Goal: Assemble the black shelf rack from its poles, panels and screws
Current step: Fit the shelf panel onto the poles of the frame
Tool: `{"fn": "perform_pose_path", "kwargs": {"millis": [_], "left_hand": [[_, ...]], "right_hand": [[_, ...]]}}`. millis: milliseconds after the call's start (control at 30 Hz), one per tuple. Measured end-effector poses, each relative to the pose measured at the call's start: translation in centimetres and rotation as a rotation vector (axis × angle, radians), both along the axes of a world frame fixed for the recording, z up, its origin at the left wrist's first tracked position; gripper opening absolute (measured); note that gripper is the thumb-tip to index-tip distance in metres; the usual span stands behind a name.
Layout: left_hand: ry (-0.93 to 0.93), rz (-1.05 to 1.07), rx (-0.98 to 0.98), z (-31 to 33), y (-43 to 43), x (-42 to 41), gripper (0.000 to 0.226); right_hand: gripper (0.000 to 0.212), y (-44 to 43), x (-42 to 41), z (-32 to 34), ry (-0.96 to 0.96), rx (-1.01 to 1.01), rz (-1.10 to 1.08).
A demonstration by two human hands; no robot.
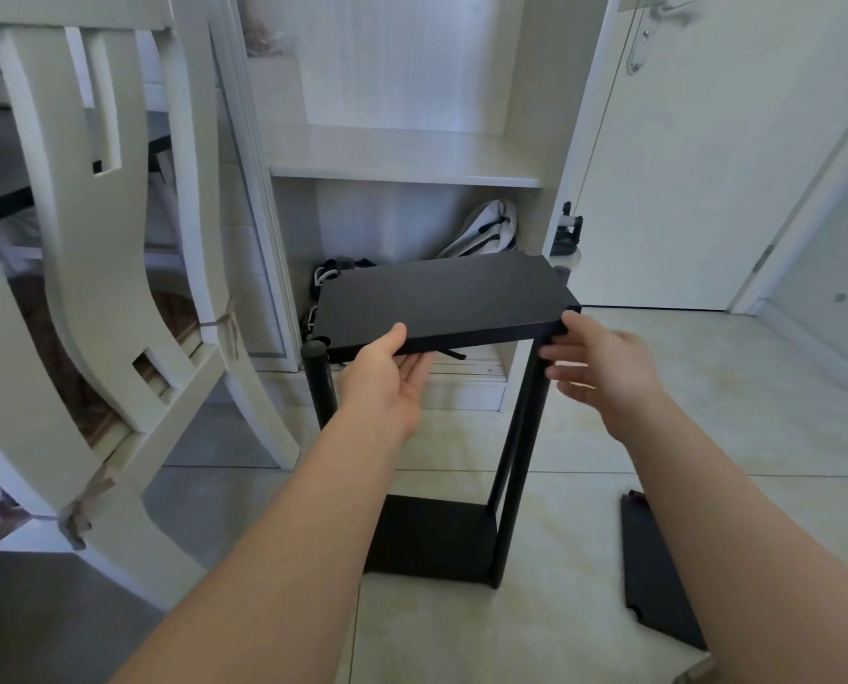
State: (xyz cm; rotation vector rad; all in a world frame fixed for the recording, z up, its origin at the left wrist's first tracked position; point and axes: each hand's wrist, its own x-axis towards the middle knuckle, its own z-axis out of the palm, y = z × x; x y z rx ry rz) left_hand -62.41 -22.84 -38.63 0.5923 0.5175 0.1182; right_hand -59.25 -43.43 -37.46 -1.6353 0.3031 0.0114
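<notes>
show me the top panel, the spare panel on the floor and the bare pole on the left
top panel (442, 293), head view, middle of its upper face
spare panel (649, 575), head view, middle of its visible strip
bare pole (315, 350), head view, its rounded top end

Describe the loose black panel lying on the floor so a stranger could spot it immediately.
Start at the white door on the right and drop to the pale tiled floor. Right of the half-built black rack lies the loose panel, partly hidden by the person's right forearm. Unlike the held panel, it lies flat on the tiles, joined to no pole.
</notes>
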Motion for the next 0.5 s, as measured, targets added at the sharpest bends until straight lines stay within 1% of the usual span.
{"fn": "perform_pose_path", "kwargs": {"millis": [67,133,200,233,300,400,433,500], "left_hand": [[-0.001,0.005,0.001,-0.1,-0.1,0.2,0.015],[-0.003,0.017,-0.003,-0.2,-0.2,0.3,0.019],[-0.004,0.027,-0.006,-0.2,-0.3,0.5,0.018],[-0.006,0.030,-0.008,-0.3,-0.3,0.6,0.016],[-0.011,0.036,-0.012,-0.3,-0.3,0.7,0.015],[-0.016,0.049,-0.008,-0.5,-0.2,0.7,0.016],[-0.017,0.051,-0.007,-0.5,-0.3,0.7,0.017],[-0.018,0.050,-0.007,-0.5,-0.3,0.8,0.015]], "right_hand": [[0.030,-0.8,0.3,-0.2,-0.076,-0.059,-0.054],[0.022,-1.3,0.5,-0.5,-0.130,-0.060,-0.080],[0.012,-1.7,0.9,-1.3,-0.170,-0.080,-0.110],[0.010,-1.8,1.1,-1.7,-0.175,-0.116,-0.117],[0.018,-1.8,1.5,-2.8,-0.158,-0.179,-0.099],[0.030,-1.3,2.2,-4.0,-0.132,-0.188,-0.041],[0.029,-1.2,2.4,-4.2,-0.126,-0.186,-0.023],[0.020,-1.0,2.8,-4.7,-0.122,-0.203,0.008]]}}
